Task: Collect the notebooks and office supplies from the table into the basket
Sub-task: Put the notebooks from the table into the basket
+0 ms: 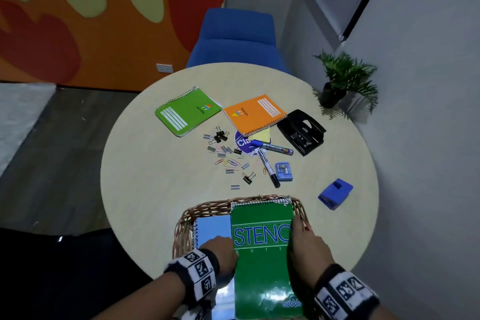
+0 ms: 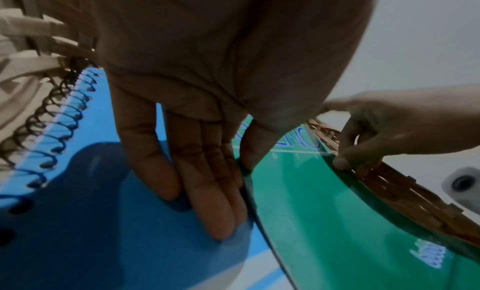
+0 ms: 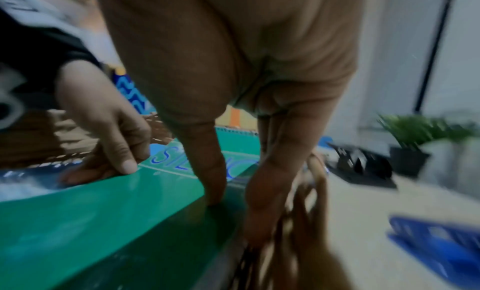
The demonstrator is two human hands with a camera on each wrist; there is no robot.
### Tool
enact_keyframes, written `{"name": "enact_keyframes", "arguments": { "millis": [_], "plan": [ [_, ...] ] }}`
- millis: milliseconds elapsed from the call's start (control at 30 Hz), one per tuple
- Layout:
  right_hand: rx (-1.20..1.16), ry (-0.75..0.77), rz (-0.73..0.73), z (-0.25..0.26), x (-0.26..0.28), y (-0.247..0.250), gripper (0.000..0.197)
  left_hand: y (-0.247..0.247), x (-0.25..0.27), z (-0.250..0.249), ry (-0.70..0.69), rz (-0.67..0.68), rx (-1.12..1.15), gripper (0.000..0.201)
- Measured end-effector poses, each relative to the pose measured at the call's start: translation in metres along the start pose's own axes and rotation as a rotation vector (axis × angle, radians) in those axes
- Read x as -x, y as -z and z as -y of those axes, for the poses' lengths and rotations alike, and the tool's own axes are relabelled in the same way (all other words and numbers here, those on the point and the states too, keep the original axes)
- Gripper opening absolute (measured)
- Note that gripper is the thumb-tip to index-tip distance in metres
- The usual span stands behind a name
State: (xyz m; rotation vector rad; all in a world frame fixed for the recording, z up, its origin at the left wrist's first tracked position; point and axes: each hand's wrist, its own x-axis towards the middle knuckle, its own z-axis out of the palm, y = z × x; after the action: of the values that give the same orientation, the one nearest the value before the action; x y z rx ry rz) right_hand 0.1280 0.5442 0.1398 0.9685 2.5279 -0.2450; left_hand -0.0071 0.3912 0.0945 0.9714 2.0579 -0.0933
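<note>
Both grips pinch the dark green spiral-bound steno notebook (image 1: 262, 254): left hand (image 1: 220, 254) on its left edge, fingers flat on the light blue spiral notebook (image 1: 214, 227) beneath, right hand (image 1: 307, 247) on its right edge. Both notebooks lie in the brown woven wicker basket (image 1: 185, 226) on the round beige surface (image 1: 145, 189).

The right hand (image 3: 233, 113) reaches down, its thumb tip pressing the glossy green steno notebook (image 3: 103, 218) while its fingers (image 3: 270, 191) run down along the notebook's right edge, against the blurred brown woven wicker basket (image 3: 306, 253); to its left, the left hand (image 3: 103, 126) grips the notebook's opposite edge; beyond to the right stand a black metal hole punch (image 3: 363, 163) and a green potted plant (image 3: 420, 136); nearer right lies a blurred blue plastic box (image 3: 441, 245).
</note>
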Motion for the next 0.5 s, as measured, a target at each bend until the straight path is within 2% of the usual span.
{"name": "enact_keyframes", "arguments": {
  "millis": [67, 100, 200, 300, 400, 500],
  "plan": [
    [0.107, 0.077, -0.034, 0.010, 0.008, 0.004, 0.081, 0.002, 0.002, -0.002, 0.023, -0.005, 0.042, 0.032],
    [0.163, 0.129, -0.022, 0.016, 0.012, 0.006, 0.082, 0.002, 0.003, -0.003, 0.032, -0.011, 0.066, 0.034],
    [0.253, 0.239, 0.057, 0.025, 0.011, 0.004, 0.068, 0.004, 0.004, -0.004, 0.035, -0.024, 0.084, 0.036],
    [0.271, 0.243, 0.159, 0.029, 0.007, 0.001, 0.060, 0.006, 0.006, -0.003, 0.020, 0.004, 0.115, 0.040],
    [0.021, 0.195, 0.209, 0.029, 0.001, 0.029, 0.044, 0.016, 0.014, 0.000, -0.038, -0.003, 0.229, 0.041],
    [-0.411, 0.170, 0.244, 0.022, -0.023, 0.080, 0.049, 0.062, 0.017, 0.013, -0.150, -0.104, 0.378, 0.038]
  ]
}}
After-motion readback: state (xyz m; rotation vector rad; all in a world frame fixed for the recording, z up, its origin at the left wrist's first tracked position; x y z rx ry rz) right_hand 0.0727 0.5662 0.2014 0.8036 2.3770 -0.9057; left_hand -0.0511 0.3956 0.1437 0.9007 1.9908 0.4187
